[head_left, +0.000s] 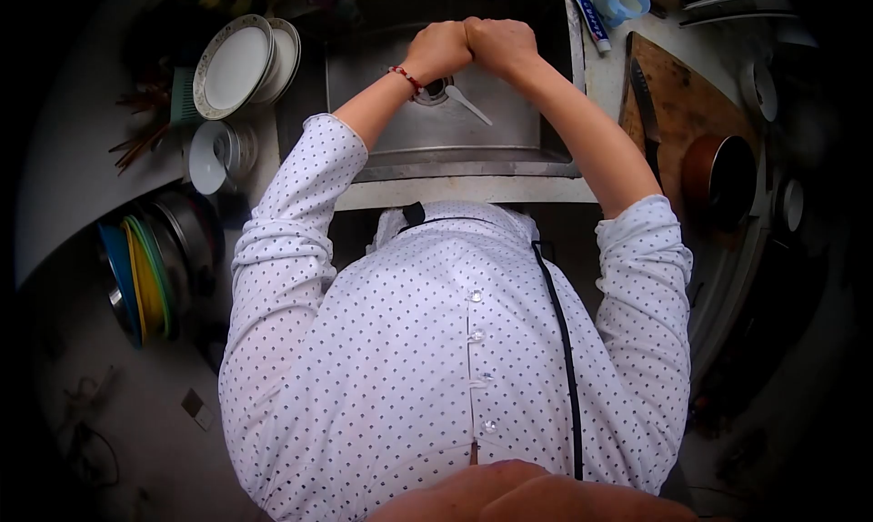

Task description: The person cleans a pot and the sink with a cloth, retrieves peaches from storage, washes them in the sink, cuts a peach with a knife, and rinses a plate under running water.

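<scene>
1. Head view, hands: left hand [438,51] and right hand [503,46] both clenched, touching each other over the far part of the sink [455,169]. Fingers mostly hidden; cannot tell whether anything is gripped. Red beaded bracelet [406,76] on left wrist.

2. Head view, containers: the sink, below the hands, holds a white spoon [470,106]. Right and beyond the hands, a light-blue cup [637,4] has something whitish inside, not identifiable; a tube [591,17] lies just beside it.

3. Well right of the hands and nearer the wearer: brown pot [700,172] on a wooden board [687,95], interior dark, contents unreadable. A knife [645,99] lies on the board, left of the pot.

4. Left of the hands: green rack [184,99] beside upright patterned plates [227,67]. Nearer the wearer, white bowls [209,158]; farther down, nested basins, one yellow [145,281].

5. Spoon: on the sink floor, wearer's side of the hands, apart from both. Wider end beside the drain [433,93]; long axis diagonal, handle running rightward and toward the wearer.
</scene>
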Demonstrator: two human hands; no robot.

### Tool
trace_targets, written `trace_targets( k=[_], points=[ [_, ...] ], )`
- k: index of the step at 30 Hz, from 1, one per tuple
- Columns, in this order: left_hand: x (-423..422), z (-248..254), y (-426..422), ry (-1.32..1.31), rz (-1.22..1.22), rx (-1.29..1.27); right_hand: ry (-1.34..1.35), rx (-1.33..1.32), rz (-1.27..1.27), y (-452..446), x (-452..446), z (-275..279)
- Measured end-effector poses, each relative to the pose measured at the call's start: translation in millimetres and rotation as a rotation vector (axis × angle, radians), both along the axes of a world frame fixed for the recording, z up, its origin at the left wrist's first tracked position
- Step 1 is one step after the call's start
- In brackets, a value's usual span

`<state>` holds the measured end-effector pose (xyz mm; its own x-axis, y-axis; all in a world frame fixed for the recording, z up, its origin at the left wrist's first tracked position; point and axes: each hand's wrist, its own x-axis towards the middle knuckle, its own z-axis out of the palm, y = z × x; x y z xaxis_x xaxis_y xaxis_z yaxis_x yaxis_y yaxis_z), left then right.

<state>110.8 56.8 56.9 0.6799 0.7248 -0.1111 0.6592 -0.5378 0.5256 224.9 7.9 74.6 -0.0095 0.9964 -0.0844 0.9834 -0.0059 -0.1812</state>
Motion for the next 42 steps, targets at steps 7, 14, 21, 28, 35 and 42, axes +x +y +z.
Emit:
trace_targets(
  k=[7, 14, 21, 28, 35, 42],
  points=[
    [-1, -9, -5, 0.087, -0.150, -0.281, 0.016, 0.042, 0.109, -14, 6, -16],
    [-24, 9, -4, -0.194, 0.009, -0.896, 0.592, 0.028, -0.101, -53, 31, -29],
    [-38, -30, -28, -0.046, 0.128, -0.962, 1.089, -0.248, -0.486, -123, 53, -59],
    [-19, -45, -73, -0.011, -0.057, -1.027, 1.269, -0.031, -0.609, -169, 49, -73],
    [32, -4, -113, -0.372, -0.122, -1.301, 1.109, 0.221, -0.439, -201, 49, -15],
    [64, 23, -142, -0.299, -0.433, -1.316, 1.925, 0.430, -0.758, -275, 87, -12]
  ],
)
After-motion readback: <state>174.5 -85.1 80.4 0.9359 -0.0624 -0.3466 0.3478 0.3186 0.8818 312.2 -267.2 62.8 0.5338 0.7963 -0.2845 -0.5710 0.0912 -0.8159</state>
